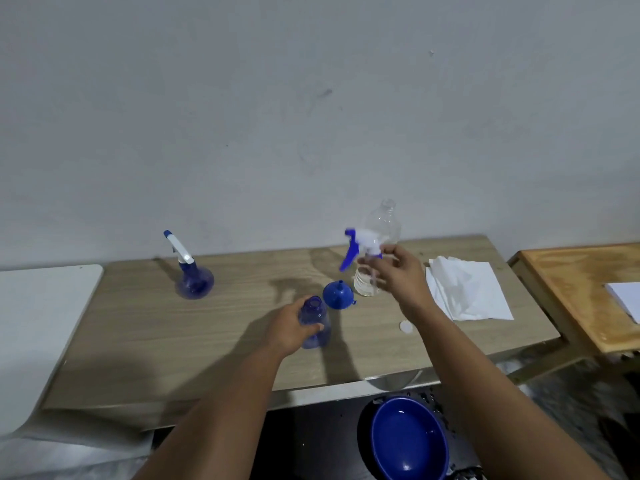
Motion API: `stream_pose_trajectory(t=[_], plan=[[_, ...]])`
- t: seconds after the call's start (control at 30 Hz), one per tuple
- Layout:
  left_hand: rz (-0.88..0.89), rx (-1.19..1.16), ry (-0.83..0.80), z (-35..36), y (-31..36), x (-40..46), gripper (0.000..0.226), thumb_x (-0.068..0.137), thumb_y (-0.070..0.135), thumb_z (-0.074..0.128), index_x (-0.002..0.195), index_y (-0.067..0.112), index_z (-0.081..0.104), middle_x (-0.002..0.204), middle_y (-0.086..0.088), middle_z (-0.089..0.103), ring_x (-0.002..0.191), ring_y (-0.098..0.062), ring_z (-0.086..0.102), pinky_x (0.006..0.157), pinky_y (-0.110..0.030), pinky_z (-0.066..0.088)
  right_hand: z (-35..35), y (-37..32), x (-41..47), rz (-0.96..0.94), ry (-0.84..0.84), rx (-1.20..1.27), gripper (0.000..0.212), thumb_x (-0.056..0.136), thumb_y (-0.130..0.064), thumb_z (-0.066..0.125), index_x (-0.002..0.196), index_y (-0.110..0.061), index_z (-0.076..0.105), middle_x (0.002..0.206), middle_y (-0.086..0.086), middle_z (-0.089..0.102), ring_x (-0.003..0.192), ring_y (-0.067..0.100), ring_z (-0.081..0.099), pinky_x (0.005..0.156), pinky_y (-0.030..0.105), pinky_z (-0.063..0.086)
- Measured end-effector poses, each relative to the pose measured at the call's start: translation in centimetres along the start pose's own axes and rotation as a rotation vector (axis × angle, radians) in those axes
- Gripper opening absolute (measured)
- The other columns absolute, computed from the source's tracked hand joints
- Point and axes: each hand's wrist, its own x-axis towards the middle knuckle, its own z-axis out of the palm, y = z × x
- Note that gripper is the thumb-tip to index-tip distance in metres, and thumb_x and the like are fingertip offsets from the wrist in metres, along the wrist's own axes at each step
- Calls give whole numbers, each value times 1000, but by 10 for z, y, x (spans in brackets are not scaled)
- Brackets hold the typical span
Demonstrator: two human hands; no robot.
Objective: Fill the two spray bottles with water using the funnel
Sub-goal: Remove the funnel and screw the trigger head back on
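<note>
The left hand grips the open blue bottle; right hand fingers pinch the sprayer head. Park it far right, then seat the funnel squarely.

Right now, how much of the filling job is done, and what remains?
Done: the near bottle is open, its sprayer off. In hand: the left hand holds that bottle; the right hand lifts the sprayer. Left: the funnel lies on the table unused, no water poured yet, and the far bottle is capped.
</note>
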Motion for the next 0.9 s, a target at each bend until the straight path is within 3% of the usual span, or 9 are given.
stream_pose_trajectory(t=[0.1,0.23,0.33,0.47,0.6,0.7,0.77,0.9], plan=[[-8,5,10,1,-1,-2,57,74,8,85,126,20,63,108,-1,73,99,-19,68,91,-36,54,22,-29,-7,-128,-40,172,25,93,-11,79,117,-10,70,104,17,77,95,28,79,79,36,62],[-20,-44,1,3,-4,-2,51,73,-1,81,106,34,64,84,19,73,79,9,67,72,-10,50,45,-31,-15,-197,-74,216,23,95,-7,77,117,-7,74,96,15,76,100,33,78,80,36,64],[-30,-53,-16,3,-5,-1,56,74,-3,77,93,47,62,83,28,73,81,8,68,75,-11,51,55,-22,-17,-232,-84,180,21,96,-5,76,115,-13,76,100,16,78,100,30,78,79,32,63],[-29,-56,-29,3,-6,0,55,74,3,81,95,50,60,85,29,72,84,9,67,81,-17,52,61,-14,-14,-296,-77,148,24,96,-4,74,110,-23,76,102,18,77,101,31,77,83,34,64],[-3,-63,-29,2,-5,-2,55,73,6,83,98,49,59,86,34,70,83,13,65,75,-9,49,63,0,-6,-273,-117,82,22,94,-4,77,112,-16,75,105,27,72,103,40,74,87,42,65],[24,-88,-16,1,-4,-4,56,74,5,83,107,42,58,93,28,70,84,17,63,73,-4,46,67,24,-2,-234,-186,-44,22,93,-2,76,114,-8,71,102,25,74,96,33,75,86,46,62],[43,-88,-17,1,-4,-3,54,74,5,83,110,37,59,100,19,70,87,11,66,76,-8,48,68,43,-1,-227,-255,-143,26,94,0,75,118,-5,70,104,20,77,97,26,75,88,41,60],[63,-61,-23,0,-4,-4,52,76,11,82,121,27,62,112,6,73,104,-12,68,94,-36,53,65,78,-4,-176,-341,-198,30,93,6,72,123,0,69,115,14,78,110,24,74,99,37,57]])
